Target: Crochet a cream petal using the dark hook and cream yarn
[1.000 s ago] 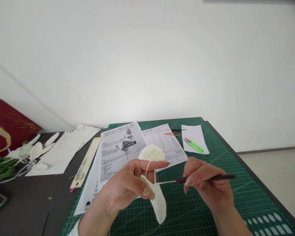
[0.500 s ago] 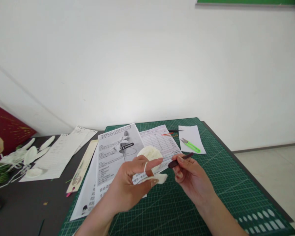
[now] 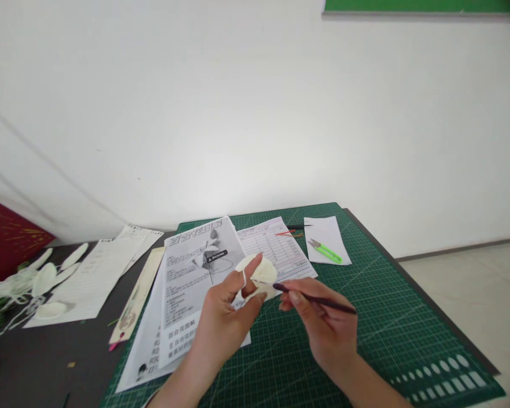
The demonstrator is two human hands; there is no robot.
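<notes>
Dark hook point(image 3: 328, 302) retilted, left hand point(image 3: 226, 317) pinching crochet point(image 3: 272, 292)

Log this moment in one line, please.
left hand: pinching white crochet piece | right hand: gripping dark hook handle | green snips: on white paper

Craft workspace: green cutting mat point(image 3: 391, 317), white yarn ball point(image 3: 267, 270), printed sheets point(image 3: 182, 283), snips point(image 3: 328, 252).

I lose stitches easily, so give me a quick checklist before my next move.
1. Dark hook handle gripped in the right hand: ok.
2. White piece pinched in the left hand: ok.
3. Yarn strand around the left index finger: ok.
4. Hook tip seated in a stitch: cannot tell, too small.
5. Green snips away from both hands: ok, lying on white paper.
</notes>
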